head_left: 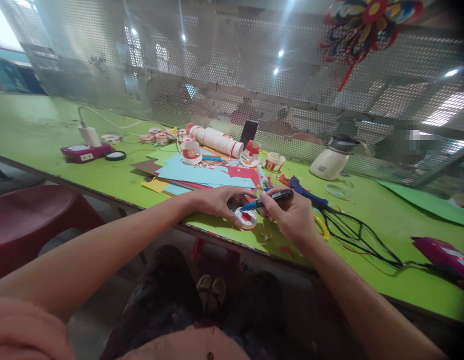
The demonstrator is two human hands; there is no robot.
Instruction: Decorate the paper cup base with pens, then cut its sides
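1. Left hand [220, 202]: half-curled, thumb against the left rim of a white disc [246, 224] with a red centre and blue marks. I count this as a light hold; how firmly the fingers grip behind, I cannot tell.
2. Right hand [292, 215]: closed around a black marker [275, 198], blue end angled over the disc. Whether its tip touches, I cannot tell.
3. Disc, position: at the near edge of the green table [25, 135], between both hands. Risk, as I judge it: a hard press could twist it from the thumb or tip it over the edge.
4. Blue marks: possibly wet; a sliding thumb could smear them.
5. Paper scraps [265, 236]: loose beside the disc; they could stick to fresh ink.
6. Glue gun [307, 192] and black cord [361, 237]: near the right forearm; a wide sweep might snag them.
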